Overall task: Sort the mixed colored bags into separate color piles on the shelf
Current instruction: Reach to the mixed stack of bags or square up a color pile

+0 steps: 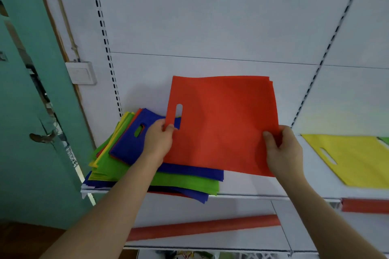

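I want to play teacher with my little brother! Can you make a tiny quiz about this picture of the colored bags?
1. Which color is the bag held up in both hands?
2. True or false: the yellow bag lies on the shelf to the right of the mixed pile.
3. Which color tops the mixed pile? A green, B blue, C yellow.

Key:
1. Red: the left hand and right hand pinch the red bag.
2. True: yellow bag, mixed pile, shelf.
3. B.
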A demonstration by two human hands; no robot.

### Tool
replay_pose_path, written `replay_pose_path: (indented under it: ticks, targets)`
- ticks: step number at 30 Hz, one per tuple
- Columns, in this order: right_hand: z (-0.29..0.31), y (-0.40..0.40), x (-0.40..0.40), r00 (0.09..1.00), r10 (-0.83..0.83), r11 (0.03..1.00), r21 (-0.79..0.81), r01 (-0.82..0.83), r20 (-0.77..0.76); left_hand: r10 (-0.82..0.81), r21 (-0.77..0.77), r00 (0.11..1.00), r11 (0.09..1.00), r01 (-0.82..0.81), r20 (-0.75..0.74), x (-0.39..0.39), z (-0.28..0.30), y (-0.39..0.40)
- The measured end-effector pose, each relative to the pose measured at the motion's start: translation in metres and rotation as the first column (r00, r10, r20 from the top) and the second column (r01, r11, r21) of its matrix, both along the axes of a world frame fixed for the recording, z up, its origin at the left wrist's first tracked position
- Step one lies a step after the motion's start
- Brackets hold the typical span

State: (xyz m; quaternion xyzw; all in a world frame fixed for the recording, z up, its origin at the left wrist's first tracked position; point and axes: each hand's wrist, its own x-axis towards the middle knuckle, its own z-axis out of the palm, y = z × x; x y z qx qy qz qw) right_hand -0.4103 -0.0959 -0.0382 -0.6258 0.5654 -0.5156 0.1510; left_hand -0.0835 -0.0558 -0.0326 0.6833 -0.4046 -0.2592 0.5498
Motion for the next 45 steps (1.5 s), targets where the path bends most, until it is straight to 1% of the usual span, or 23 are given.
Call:
replay_pose_path:
  ticks: [2,5,7,9,12,15,19,21,23,26,30,35,39,41,45]
  targets:
    - [0.002,0.008,-0.01,0.999,-0.05,0.999,-0.013,0.05,0.011,-0.043,-0.091,0.999,0.995,0.045,0.022,-0.008,0.004,-0.003]
    - [0.004,0.026,-0.025,0.991,-0.13,0.991,-0.023,0.131,0.029,-0.105,-0.157,0.991,0.981,0.117,0.081,-0.027,0.007,-0.005]
    - [0.003,0.041,-0.036,0.982,-0.187,0.982,-0.033,0.187,0.022,-0.16,-0.165,0.985,0.972,0.169,0.062,-0.044,0.005,-0.007]
    - [-0.001,0.058,-0.05,0.972,-0.236,0.971,-0.051,0.235,-0.022,-0.2,-0.166,0.979,0.965,0.205,0.047,-0.064,0.001,-0.007]
    - [-0.01,0.084,-0.083,0.949,-0.304,0.95,-0.102,0.295,-0.089,-0.22,-0.179,0.97,0.955,0.236,0.107,-0.104,-0.004,-0.008]
    - [-0.014,0.111,-0.128,0.896,-0.437,0.891,-0.176,0.419,-0.079,-0.268,-0.203,0.953,0.934,0.293,0.143,-0.152,-0.006,-0.01]
    - [-0.013,0.15,-0.201,0.809,-0.587,0.799,-0.138,0.585,0.03,-0.352,-0.206,0.921,0.901,0.381,0.164,-0.236,-0.004,-0.008]
    - [-0.014,0.171,-0.242,0.772,-0.634,0.761,-0.148,0.631,0.035,-0.38,-0.226,0.905,0.88,0.417,0.19,-0.283,-0.005,-0.004]
    - [-0.015,0.19,-0.286,0.75,-0.661,0.742,-0.165,0.65,-0.024,-0.402,-0.252,0.89,0.858,0.449,0.218,-0.335,-0.004,0.0]
    - [-0.017,0.215,-0.356,0.709,-0.686,0.727,-0.19,0.659,-0.163,-0.462,-0.251,0.85,0.817,0.519,0.252,-0.416,-0.004,0.006]
    - [-0.022,0.246,-0.433,0.656,-0.715,0.697,-0.178,0.695,-0.242,-0.536,-0.228,0.795,0.768,0.599,0.284,-0.519,-0.01,0.013]
    - [-0.032,0.275,-0.511,0.612,-0.737,0.66,-0.11,0.743,-0.287,-0.634,-0.173,0.702,0.69,0.703,0.324,-0.621,-0.025,0.017]
    - [-0.04,0.274,-0.575,0.569,-0.775,0.608,-0.077,0.79,-0.275,-0.674,-0.176,0.632,0.619,0.766,0.381,-0.694,-0.034,0.003]
    - [-0.044,0.266,-0.607,0.548,-0.79,0.584,-0.066,0.809,-0.277,-0.678,-0.187,0.61,0.592,0.784,0.41,-0.733,-0.038,-0.011]
    - [-0.046,0.244,-0.678,0.494,-0.814,0.529,-0.036,0.848,-0.307,-0.697,-0.203,0.583,0.554,0.808,0.417,-0.813,-0.044,-0.047]
